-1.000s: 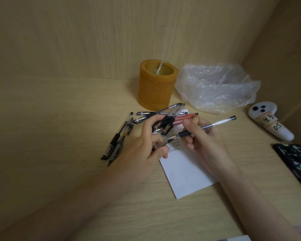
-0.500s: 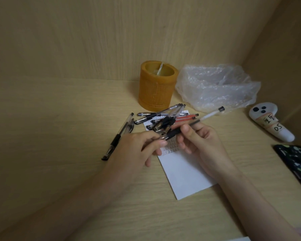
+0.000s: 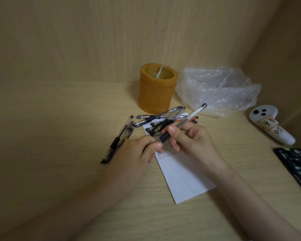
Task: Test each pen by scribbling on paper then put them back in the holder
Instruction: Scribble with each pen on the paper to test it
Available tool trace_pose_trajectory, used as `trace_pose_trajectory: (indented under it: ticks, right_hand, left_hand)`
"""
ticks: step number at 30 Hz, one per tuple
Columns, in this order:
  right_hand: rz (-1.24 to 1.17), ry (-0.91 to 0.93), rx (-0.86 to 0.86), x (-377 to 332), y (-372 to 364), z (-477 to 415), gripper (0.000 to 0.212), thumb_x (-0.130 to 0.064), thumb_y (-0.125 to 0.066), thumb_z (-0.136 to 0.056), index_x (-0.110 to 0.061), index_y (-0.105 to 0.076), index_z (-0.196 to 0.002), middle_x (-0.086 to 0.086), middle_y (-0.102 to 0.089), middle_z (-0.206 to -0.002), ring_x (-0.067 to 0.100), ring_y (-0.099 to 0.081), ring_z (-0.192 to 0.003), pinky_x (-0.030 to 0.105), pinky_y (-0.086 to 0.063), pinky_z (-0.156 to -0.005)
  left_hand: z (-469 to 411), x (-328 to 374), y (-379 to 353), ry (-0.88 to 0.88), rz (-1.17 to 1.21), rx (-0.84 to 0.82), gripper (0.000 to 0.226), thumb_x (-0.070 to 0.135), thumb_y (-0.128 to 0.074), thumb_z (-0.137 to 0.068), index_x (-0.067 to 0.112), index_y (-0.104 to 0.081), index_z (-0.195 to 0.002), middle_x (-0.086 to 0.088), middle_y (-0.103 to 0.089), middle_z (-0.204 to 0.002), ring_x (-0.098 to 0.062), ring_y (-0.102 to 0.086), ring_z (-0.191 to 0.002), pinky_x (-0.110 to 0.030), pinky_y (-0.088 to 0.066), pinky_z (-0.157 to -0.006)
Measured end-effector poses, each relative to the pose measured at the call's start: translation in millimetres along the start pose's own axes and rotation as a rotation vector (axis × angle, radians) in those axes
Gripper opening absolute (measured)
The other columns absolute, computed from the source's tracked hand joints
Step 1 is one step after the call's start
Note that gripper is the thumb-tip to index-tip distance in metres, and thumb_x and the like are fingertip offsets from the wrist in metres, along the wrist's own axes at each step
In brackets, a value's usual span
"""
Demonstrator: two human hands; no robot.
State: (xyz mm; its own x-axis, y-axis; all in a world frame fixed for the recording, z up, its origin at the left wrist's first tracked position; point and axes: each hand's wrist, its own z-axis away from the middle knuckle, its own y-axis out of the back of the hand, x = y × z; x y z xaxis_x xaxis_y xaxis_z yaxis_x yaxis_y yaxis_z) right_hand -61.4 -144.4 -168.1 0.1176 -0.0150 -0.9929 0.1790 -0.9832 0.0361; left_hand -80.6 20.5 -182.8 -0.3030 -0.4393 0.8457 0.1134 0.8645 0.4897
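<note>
Pen, clear-barrelled with black grip (image 3: 182,123), sits above the white paper sheet (image 3: 184,178), pinched by both hands: right hand (image 3: 189,141) at the grip, left hand (image 3: 139,150) at its tip. Risk: the tip end could slip free and knock the loose pens (image 3: 163,119) lying at the paper's far edge.

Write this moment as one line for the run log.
right hand: grips pen | left hand: pinches pen's tip end | paper: under hands | holder: upright | loose pens: on desk

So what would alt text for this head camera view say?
Both hands, left and right, hold one pen above a paper on a wooden desk. Loose pens lie before an orange holder; a plastic bag sits beside it.
</note>
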Motion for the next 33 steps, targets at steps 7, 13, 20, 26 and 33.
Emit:
trace_pose_trajectory:
  ticks: [7, 13, 20, 26, 33]
  right_hand:
    - [-0.014, -0.098, 0.12, -7, 6, -13, 0.034, -0.029, -0.06, -0.089, -0.002, -0.059, -0.068, 0.007, -0.054, -0.054, 0.015, -0.045, -0.043, 0.018, -0.032, -0.039]
    - [0.049, -0.219, 0.19, -10, 16, -34, 0.024, -0.014, -0.056, -0.094, 0.008, -0.059, -0.103, 0.003, -0.059, -0.056, 0.012, -0.05, -0.044, 0.019, -0.04, -0.04]
    - [0.278, -0.202, 0.206, -16, 3, -40, 0.041, -0.018, -0.065, -0.089, -0.009, -0.032, -0.111, 0.008, -0.064, -0.066, 0.011, -0.052, -0.042, 0.023, -0.043, -0.041]
    - [0.24, -0.167, 0.272, -5, 10, -32, 0.076, -0.009, -0.057, -0.093, -0.01, -0.007, -0.15, 0.005, -0.065, -0.065, 0.01, -0.053, -0.046, 0.025, -0.041, -0.044]
    - [0.081, -0.153, 0.248, 10, 10, -22, 0.049, 0.001, -0.048, -0.095, -0.009, -0.031, -0.14, 0.01, -0.063, -0.065, 0.017, -0.057, -0.047, 0.025, -0.048, -0.046]
  left_hand:
    - [-6, 11, 11, -0.052, -0.172, -0.008, 0.027, 0.039, -0.041, -0.093, 0.035, -0.057, -0.073, 0.01, -0.054, -0.056, 0.001, -0.05, -0.051, -0.011, -0.035, -0.052]
    - [-19, -7, 38, 0.044, -0.618, 0.236, 0.012, 0.033, -0.047, -0.092, 0.023, -0.052, -0.097, 0.008, -0.049, -0.089, -0.013, -0.052, -0.079, -0.027, -0.036, -0.064]
    - [-20, -15, 44, 0.238, -0.903, 0.129, 0.027, 0.037, -0.041, -0.095, 0.012, -0.05, -0.103, -0.007, -0.055, -0.103, -0.026, -0.056, -0.09, -0.035, -0.044, -0.071]
    - [-21, -14, 43, 0.251, -0.921, 0.086, 0.027, 0.033, -0.038, -0.096, 0.01, -0.051, -0.102, -0.009, -0.056, -0.104, -0.026, -0.057, -0.093, -0.034, -0.043, -0.072]
    - [-21, -6, 47, 0.119, -0.826, 0.28, 0.019, 0.023, -0.04, -0.097, 0.005, -0.045, -0.094, -0.009, -0.052, -0.068, -0.025, -0.047, -0.059, -0.033, -0.032, -0.051]
